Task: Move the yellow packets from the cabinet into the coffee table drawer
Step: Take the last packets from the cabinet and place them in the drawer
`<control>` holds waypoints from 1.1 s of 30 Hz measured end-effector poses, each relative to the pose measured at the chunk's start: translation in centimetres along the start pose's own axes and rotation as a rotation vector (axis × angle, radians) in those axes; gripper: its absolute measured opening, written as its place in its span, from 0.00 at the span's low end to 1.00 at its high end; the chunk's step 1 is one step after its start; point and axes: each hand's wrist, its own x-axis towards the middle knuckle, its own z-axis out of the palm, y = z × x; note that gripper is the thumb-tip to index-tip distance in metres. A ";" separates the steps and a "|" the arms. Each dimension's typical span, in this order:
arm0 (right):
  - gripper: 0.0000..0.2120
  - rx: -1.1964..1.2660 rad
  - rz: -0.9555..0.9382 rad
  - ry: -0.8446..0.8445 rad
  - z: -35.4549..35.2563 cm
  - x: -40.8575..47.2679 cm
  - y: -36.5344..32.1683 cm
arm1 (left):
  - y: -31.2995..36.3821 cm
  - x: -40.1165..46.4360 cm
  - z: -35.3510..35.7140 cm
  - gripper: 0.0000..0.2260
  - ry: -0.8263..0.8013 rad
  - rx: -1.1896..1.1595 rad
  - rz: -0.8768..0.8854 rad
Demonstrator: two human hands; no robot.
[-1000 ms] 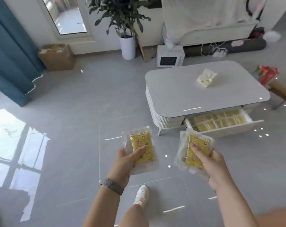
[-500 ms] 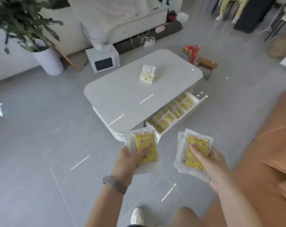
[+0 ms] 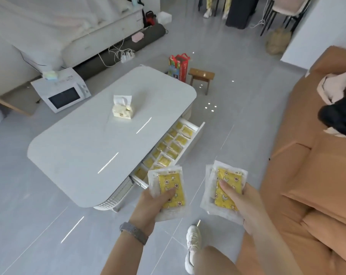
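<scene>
The left hand [image 3: 156, 203] grips a small stack of yellow packets [image 3: 169, 192] in the lower middle of the frame, thumb pressed across the printed yellow face. Just to the right, the right hand [image 3: 239, 201] grips a second stack of packets [image 3: 224, 186], thumb on top and fingers curled round the right edge. Both stacks are held in the air above the grey floor [image 3: 39, 225], apart from each other. A grey band [image 3: 133, 232] sits on the left wrist

Above the hands, in the middle of the frame, stands the white table [image 3: 100, 147] with its drawer [image 3: 192, 143] pulled open on the right side. Rows of yellow packets in the drawer [image 3: 168, 149] lie flat, filling most of it. A tissue pack [image 3: 122, 111] rests on the tabletop. A microwave [image 3: 61, 92] sits on the floor at upper left, a small wooden stool [image 3: 201, 75] beyond the table's far end, and an orange sofa [image 3: 311, 175] fills the right edge
</scene>
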 end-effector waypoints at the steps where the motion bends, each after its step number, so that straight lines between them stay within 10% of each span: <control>1: 0.06 -0.013 0.002 -0.003 -0.7 1.8 -1.1 | 0.5 1.5 1.5 0.08 0.010 0.001 -0.008; 23: 0.10 -0.294 0.087 -0.274 6.3 38.5 -14.6 | 7.5 28.2 11.1 0.11 0.277 -0.269 -0.198; 33: 0.07 -0.468 0.051 -0.414 11.7 54.7 -8.4 | 0.0 41.9 11.1 0.11 0.526 -0.431 -0.281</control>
